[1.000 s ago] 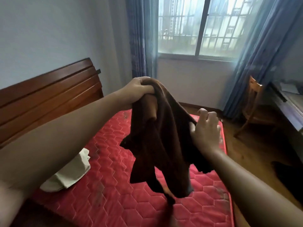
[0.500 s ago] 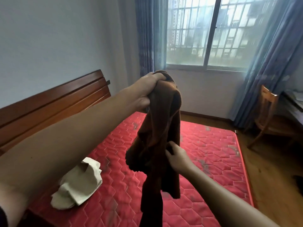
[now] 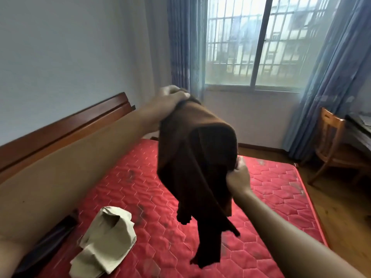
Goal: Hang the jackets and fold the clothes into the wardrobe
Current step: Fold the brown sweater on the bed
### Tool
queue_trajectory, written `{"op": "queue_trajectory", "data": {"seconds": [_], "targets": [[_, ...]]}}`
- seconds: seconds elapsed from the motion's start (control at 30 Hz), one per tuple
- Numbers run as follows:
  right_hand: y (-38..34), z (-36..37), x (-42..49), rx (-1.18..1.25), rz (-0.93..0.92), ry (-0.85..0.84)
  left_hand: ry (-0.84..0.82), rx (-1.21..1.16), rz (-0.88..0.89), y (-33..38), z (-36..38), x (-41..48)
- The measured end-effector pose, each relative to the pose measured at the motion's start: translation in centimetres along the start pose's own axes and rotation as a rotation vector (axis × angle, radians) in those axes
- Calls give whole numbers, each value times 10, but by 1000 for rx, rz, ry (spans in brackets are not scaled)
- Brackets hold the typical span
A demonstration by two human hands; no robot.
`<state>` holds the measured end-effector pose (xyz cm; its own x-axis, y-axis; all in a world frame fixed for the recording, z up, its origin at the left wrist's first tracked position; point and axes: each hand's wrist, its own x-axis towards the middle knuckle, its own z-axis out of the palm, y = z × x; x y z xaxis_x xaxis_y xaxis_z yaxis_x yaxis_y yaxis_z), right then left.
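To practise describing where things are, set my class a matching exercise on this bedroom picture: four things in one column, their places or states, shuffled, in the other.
1. brown garment
2. cream cloth
3. wooden chair
4. blue curtain

A. stands by the desk
B. hangs beside the window
C. held up above the mattress
D. lies crumpled on the mattress

Pairs: 1-C, 2-D, 3-A, 4-B

Below me lies a red quilted mattress. Along its left side a dark wooden headboard runs against the pale wall. Beyond its far end, a barred window lets in daylight between blue curtains. To its right, on the wooden floor, a wooden chair stands beside a dark desk.
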<state>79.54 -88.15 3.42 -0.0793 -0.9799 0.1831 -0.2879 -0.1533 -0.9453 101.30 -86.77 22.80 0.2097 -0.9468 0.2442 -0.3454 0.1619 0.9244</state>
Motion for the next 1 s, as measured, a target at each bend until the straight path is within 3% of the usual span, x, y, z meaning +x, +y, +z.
{"op": "queue_trajectory", "data": {"seconds": [0.1,0.23,0.33,0.4,0.53,0.73,0.9,1.0], "targets": [[-12,-16,22,-12,-49,-6,77,443,-6,-46,-44,17],[-48,-25,32,-104,-182,-153,-49,634,-96,-84,-41,10],[-73,-27,32,-54,-176,-264,-425,709,211,-84,2,-20],[-84,-29,31,-8,-129,-356,-583,630,411,-84,37,-40],[-88,-40,29,8,-26,-363,-386,350,614,-97,80,-54],[-72,-82,22,103,116,-275,-157,197,653,-100,121,-67],[-36,-109,7,-91,53,-204,-61,120,446,-69,148,-58],[-12,-110,-17,-309,-183,60,-32,217,410,-47,164,-43]]}}
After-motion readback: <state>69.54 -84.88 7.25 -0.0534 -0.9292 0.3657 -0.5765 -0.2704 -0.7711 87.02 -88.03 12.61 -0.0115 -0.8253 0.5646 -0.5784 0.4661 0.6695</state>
